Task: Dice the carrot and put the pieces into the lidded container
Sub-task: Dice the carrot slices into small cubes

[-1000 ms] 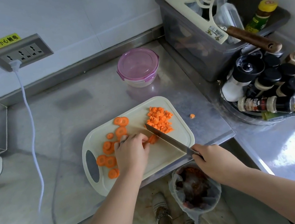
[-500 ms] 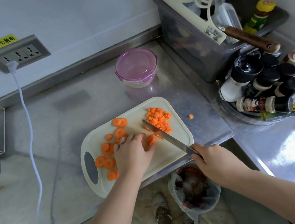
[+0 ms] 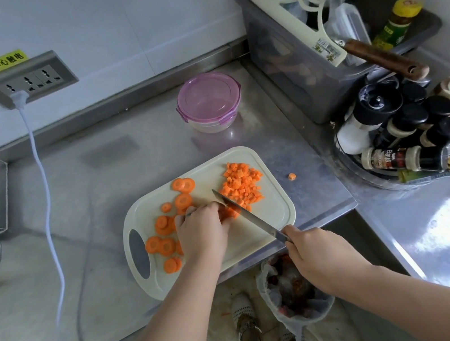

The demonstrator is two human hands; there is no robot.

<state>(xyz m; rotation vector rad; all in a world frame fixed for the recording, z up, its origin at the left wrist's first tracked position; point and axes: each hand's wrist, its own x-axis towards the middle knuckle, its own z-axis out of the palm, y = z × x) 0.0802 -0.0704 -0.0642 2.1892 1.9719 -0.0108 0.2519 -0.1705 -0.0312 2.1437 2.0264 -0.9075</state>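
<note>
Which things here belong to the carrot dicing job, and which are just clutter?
Job: left hand, right hand, knife, cutting board, carrot slices, diced carrot, lidded container, stray carrot piece.
Clutter: grey bin, spice bottles, wall socket, waste bag.

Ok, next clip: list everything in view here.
cutting board: one, cream, counter's front edge
carrot slices: several, orange, board's left half
diced carrot: one pile, orange, board's far right
stray carrot piece: one, orange, counter right of board
lidded container: one, clear with pink lid, closed, behind board
knife: one, steel, across board
storage bin: one, grey, far right corner
spice bottles: many, black-capped, right side
wall socket: one, grey, left wall
hands: two, bare; left hand holds carrot slices beside blade, right hand grips knife
</note>
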